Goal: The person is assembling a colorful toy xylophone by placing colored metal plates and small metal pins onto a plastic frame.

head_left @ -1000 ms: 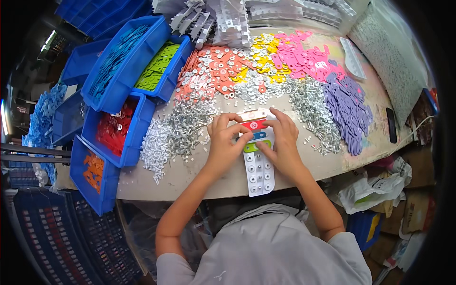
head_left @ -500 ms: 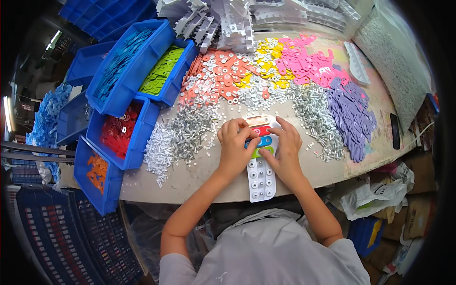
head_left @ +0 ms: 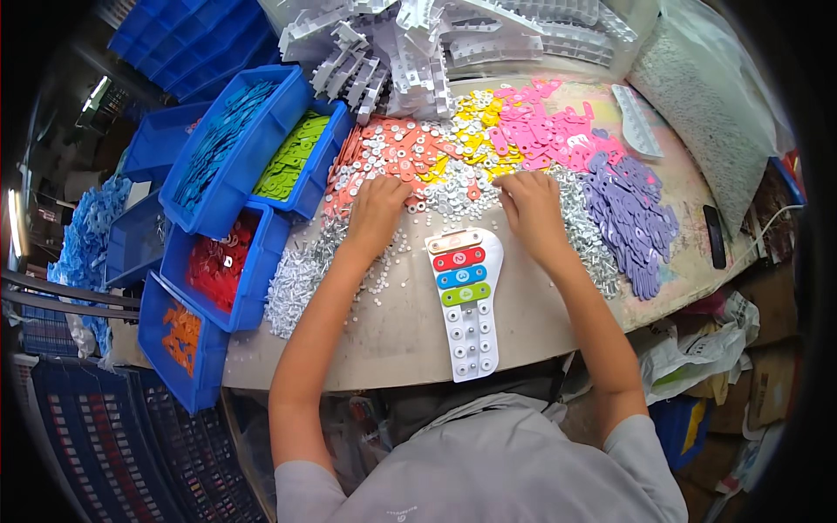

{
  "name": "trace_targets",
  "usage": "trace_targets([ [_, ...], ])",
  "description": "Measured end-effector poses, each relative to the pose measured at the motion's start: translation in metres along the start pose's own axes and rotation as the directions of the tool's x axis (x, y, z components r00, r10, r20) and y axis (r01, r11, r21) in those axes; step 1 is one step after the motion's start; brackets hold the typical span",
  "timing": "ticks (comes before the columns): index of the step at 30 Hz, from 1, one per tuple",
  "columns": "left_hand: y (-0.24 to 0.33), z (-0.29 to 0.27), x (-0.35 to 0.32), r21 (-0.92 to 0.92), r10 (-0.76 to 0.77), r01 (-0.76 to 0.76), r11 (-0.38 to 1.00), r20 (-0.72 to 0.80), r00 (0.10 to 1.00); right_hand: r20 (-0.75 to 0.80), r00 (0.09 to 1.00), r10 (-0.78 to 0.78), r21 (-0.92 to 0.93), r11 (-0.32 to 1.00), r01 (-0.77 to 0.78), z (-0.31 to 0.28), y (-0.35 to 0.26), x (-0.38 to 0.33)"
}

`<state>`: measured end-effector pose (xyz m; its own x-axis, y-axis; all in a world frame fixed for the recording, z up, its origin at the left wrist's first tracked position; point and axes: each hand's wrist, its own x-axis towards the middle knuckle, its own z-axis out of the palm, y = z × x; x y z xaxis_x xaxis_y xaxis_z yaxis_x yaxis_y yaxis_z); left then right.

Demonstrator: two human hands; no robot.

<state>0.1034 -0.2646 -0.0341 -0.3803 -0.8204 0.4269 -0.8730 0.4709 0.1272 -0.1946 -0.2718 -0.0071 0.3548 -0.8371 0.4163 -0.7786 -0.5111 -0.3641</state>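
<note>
Beige worktop [head_left: 392, 344] with blue plastic bins [head_left: 261, 288] at left; white tapered plastic panel [head_left: 472, 320] at the near edge.
Left hand [head_left: 379, 211] at heaped coral plastic strips [head_left: 410, 141], right hand [head_left: 534, 213] near white round washers [head_left: 452, 190]; grasp cannot be determined. Panel, untouched: beige, red, blue and green rounded bars [head_left: 462, 277] above white round studs [head_left: 486, 346].

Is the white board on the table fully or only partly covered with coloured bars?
Partly: four coloured bars cross the upper part of the white board; lower down, its round fittings lie bare.
</note>
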Motion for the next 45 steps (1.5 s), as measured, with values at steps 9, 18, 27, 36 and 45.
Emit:
trace_targets([
  [9, -0.014, 0.002, 0.007, -0.018, 0.120, -0.120, 0.993, 0.021, 0.993, 0.042, 0.986, -0.159, -0.108, 0.981, 0.163, 0.059, 0.053, 0.093],
  [18, -0.006, -0.008, -0.002, -0.635, -0.510, 0.499, 0.590, 0.186, 0.840, 0.028, 0.959, -0.281, -0.056, 0.958, 0.282, 0.066, 0.076, 0.104],
  [27, 0.043, -0.057, -0.025, -0.850, -0.513, 0.523, 0.064, 0.421, 0.748, -0.085, 0.920, -0.381, -0.042, 0.924, 0.379, 0.067, 0.070, 0.100],
  [36, 0.107, -0.074, -0.067, -0.885, -0.556, 0.458, -0.086, 0.424, 0.715, -0.196, 0.877, -0.440, -0.124, 0.898, 0.423, 0.059, 0.064, 0.101],
  [45, 0.131, -0.073, -0.081, -0.891, -0.562, 0.444, -0.092, 0.415, 0.716, 0.144, 0.980, 0.140, 0.474, 0.859, -0.192, 0.039, 0.077, 0.086],
])
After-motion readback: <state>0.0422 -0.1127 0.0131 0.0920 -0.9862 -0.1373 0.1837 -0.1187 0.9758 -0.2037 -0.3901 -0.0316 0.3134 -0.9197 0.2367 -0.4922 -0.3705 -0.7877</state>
